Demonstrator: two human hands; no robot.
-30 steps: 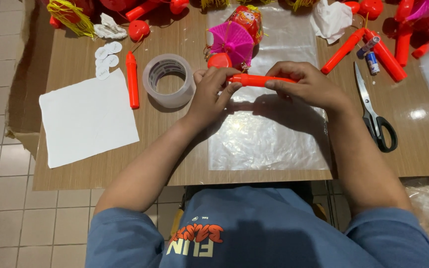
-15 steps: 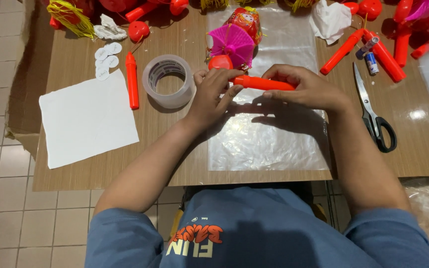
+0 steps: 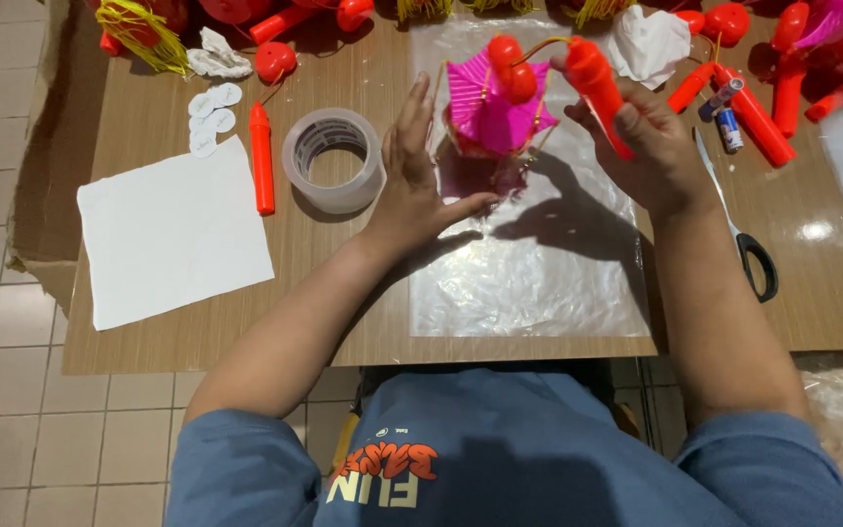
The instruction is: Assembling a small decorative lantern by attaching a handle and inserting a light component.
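From the head view, your right hand [image 3: 651,146] is closed around a red stick [image 3: 597,88], holding it tilted above the clear plastic sheet [image 3: 529,273] on the bench [image 3: 343,322]; your left hand [image 3: 417,181] lies spread and flat, fingers beside the pink paper lantern [image 3: 490,112]. A tape roll [image 3: 334,161] sits just left of that hand; scissors [image 3: 743,234] lie right of your right wrist.

Bright overhead light, sharp, glary plastic

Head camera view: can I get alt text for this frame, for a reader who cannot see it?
The right hand holds a red plastic stick tilted above a clear plastic sheet, while the left hand rests open beside a pink paper lantern. A tape roll, white paper and scissors lie on the wooden table.
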